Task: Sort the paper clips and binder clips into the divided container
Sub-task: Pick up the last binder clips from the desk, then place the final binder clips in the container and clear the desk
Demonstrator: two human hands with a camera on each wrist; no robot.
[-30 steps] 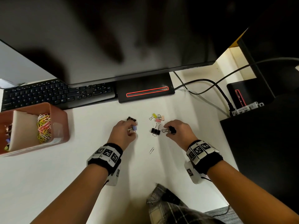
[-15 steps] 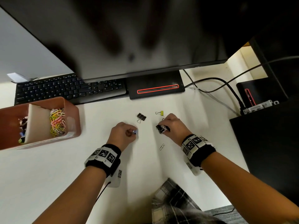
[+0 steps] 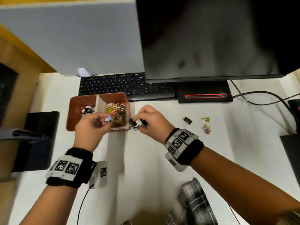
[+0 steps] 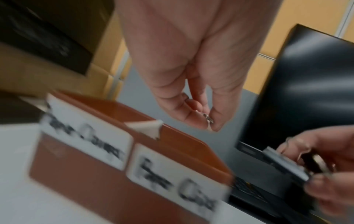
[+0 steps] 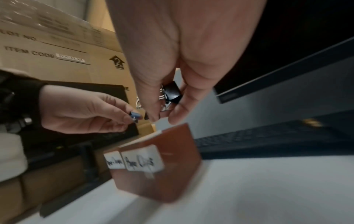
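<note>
A person's left hand (image 3: 92, 127) hovers over the near edge of a brown divided container (image 3: 76, 111), fingertips pinching a small blue binder clip (image 3: 108, 118). The right hand (image 3: 151, 122) sits just right of the container, its fingers curled around black binder clips (image 3: 138, 123) (how many, I cannot tell). Inside the container, a white divider (image 3: 101, 103) separates mixed binder clips in the left compartment (image 3: 88, 109) from colourful paper clips (image 3: 116, 109) in the right. Further right on the white desk (image 3: 146, 159) lie a black binder clip (image 3: 188, 120), a yellow one (image 3: 206, 119) and a pink pair (image 3: 207, 128). A keyboard (image 3: 126, 86) lies beyond the container, under a dark monitor (image 3: 211, 38).
</note>
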